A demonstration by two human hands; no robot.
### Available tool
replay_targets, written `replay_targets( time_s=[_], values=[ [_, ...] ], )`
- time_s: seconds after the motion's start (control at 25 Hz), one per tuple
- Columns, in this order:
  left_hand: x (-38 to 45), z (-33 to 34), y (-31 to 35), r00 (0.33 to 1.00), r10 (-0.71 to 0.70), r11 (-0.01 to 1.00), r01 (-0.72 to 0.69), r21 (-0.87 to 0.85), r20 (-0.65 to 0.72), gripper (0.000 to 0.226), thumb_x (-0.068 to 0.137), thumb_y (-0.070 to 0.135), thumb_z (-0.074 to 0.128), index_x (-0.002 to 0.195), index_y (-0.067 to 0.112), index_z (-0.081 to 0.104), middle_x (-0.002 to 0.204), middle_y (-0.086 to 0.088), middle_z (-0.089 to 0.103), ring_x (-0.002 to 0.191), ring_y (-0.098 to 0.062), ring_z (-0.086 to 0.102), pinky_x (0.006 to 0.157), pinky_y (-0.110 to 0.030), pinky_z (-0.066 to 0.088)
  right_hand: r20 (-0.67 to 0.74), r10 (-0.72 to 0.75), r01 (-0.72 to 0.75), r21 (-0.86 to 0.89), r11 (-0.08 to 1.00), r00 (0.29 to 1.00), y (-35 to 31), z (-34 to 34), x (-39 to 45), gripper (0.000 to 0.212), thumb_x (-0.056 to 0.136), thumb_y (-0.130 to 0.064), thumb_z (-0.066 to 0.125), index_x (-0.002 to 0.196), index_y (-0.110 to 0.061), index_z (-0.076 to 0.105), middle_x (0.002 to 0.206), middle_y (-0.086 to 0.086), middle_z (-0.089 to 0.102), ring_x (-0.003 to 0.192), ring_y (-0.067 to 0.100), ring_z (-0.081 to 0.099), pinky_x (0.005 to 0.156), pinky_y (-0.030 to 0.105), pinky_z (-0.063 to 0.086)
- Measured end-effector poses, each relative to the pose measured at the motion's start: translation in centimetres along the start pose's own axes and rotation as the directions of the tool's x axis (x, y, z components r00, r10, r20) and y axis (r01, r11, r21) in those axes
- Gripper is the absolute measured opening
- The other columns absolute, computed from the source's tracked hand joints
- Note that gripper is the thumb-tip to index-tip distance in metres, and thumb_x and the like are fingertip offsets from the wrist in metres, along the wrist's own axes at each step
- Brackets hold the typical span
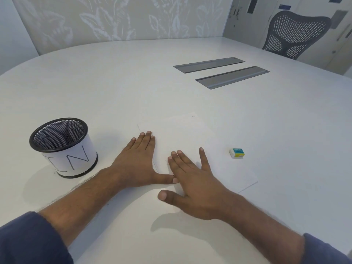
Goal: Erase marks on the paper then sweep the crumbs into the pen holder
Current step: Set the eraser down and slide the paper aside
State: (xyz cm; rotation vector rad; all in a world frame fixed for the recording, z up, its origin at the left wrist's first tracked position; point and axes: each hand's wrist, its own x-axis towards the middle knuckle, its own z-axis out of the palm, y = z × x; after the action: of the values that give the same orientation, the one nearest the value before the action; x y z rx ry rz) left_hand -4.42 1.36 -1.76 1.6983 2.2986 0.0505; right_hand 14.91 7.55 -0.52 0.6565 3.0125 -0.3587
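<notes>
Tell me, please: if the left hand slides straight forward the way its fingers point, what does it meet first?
Probably nothing. The left hand lies flat at the left edge of the paper, its fingers pointing away across the bare table. The pen holder stands off to its left, outside that line.

The paper [182,134] is white on a white table [114,88], so its edges nearly vanish — only faint lines trace them. Both hands cover part of the sheet: the left hand [137,164] hides its left edge, the right hand [198,185] its near middle. Any crumbs are too small to tell. The eraser [236,153] has a label too small to read. The pen holder [62,147] hides its own bottom — only dark mesh shows.
</notes>
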Motion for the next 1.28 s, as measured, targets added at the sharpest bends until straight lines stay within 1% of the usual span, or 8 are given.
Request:
replay_targets(
  time_s=[0.16,0.44,0.56,0.72,0.84,0.96,1.16,1.28],
  values=[
    [-0.2,-0.3,-0.2,1.000,0.013,0.999,-0.012,-0.035,0.022,0.168,0.032,0.113,0.015,0.159,0.010,-0.020,0.168,-0.003,-0.027,0.154,-0.014,-0.025,0.126,-0.038,-0.009,-0.024,0.101,-0.101,0.009,0.995,0.995,3.3,-1.4,0.3,0.103,0.077,-0.084,0.000,0.154,-0.016,-0.001,0.163,-0.003,-0.005,0.145,0.001,-0.015,0.117,0.044,-0.017],
    [-1.1,-0.3,-1.2,0.999,0.012,1.000,-0.011,-0.024,0.053,0.163,0.041,0.109,0.035,0.160,0.012,-0.019,0.167,0.001,-0.028,0.152,-0.011,-0.027,0.126,-0.037,-0.011,-0.034,0.188,-0.190,-0.111,0.975,0.982,4.7,-1.1,0.8,0.110,0.071,-0.086,-0.005,0.153,-0.012,-0.003,0.163,0.001,-0.007,0.147,0.006,-0.015,0.117,0.047,-0.017],
    [-0.9,-0.4,-0.9,0.997,0.001,1.000,-0.001,0.002,0.071,0.163,0.041,0.109,0.035,0.160,0.011,-0.019,0.167,-0.001,-0.029,0.153,-0.013,-0.027,0.126,-0.038,-0.010,0.001,0.083,-0.082,-0.122,0.989,0.997,2.9,-0.6,0.6,0.109,0.072,-0.085,-0.004,0.153,-0.012,-0.004,0.163,0.002,-0.008,0.146,0.007,-0.018,0.117,0.047,-0.015],
    [-0.9,-0.5,-0.9,0.997,0.002,1.000,-0.003,0.017,0.071,0.162,0.041,0.109,0.032,0.160,0.010,-0.018,0.168,-0.002,-0.027,0.154,-0.014,-0.024,0.126,-0.038,-0.009,0.043,-0.123,0.123,0.005,0.992,0.992,0.5,0.4,0.7,0.104,0.077,-0.087,0.003,0.153,-0.017,-0.002,0.162,-0.003,-0.007,0.143,-0.002,-0.020,0.116,0.043,-0.019],
    [-1.0,-0.4,-1.0,0.998,0.006,1.000,-0.007,0.011,0.069,0.163,0.041,0.109,0.033,0.160,0.011,-0.018,0.167,-0.002,-0.028,0.153,-0.013,-0.025,0.126,-0.038,-0.010,-0.011,-0.029,0.029,-0.016,0.999,1.000,2.4,-1.0,3.0,0.103,0.077,-0.084,0.001,0.153,-0.015,-0.002,0.163,-0.002,-0.005,0.145,0.002,-0.016,0.117,0.045,-0.017],
    [-1.1,-0.4,-1.1,0.998,0.002,1.000,-0.001,-0.006,0.060,0.162,0.043,0.108,0.037,0.160,0.012,-0.019,0.167,-0.001,-0.028,0.153,-0.011,-0.026,0.126,-0.038,-0.010,0.044,0.081,-0.078,-0.081,0.994,0.996,3.6,-2.1,4.9,0.105,0.074,-0.082,0.005,0.153,-0.013,-0.003,0.163,0.001,-0.007,0.147,0.006,-0.014,0.118,0.048,-0.015],
    [-1.1,-0.1,-1.2,0.999,0.010,1.000,-0.010,-0.001,0.040,0.158,0.046,0.107,0.037,0.160,0.012,-0.016,0.168,0.000,-0.026,0.153,-0.012,-0.025,0.126,-0.038,-0.010,0.058,-0.281,0.285,-0.080,0.955,0.958,2.2,0.3,3.3,0.101,0.080,-0.086,0.016,0.153,-0.018,-0.001,0.163,-0.002,-0.005,0.145,0.000,-0.016,0.117,0.041,-0.017],
    [-1.1,0.0,-1.1,0.999,0.006,1.000,-0.006,-0.017,0.035,0.162,0.040,0.109,0.033,0.160,0.012,-0.016,0.169,0.000,-0.026,0.153,-0.012,-0.025,0.126,-0.038,-0.010,0.040,-0.323,0.325,-0.055,0.944,0.945,2.8,-0.6,3.8,0.096,0.084,-0.080,0.022,0.154,-0.018,0.003,0.162,-0.004,-0.001,0.145,-0.002,-0.013,0.117,0.039,-0.018]
  ],
)
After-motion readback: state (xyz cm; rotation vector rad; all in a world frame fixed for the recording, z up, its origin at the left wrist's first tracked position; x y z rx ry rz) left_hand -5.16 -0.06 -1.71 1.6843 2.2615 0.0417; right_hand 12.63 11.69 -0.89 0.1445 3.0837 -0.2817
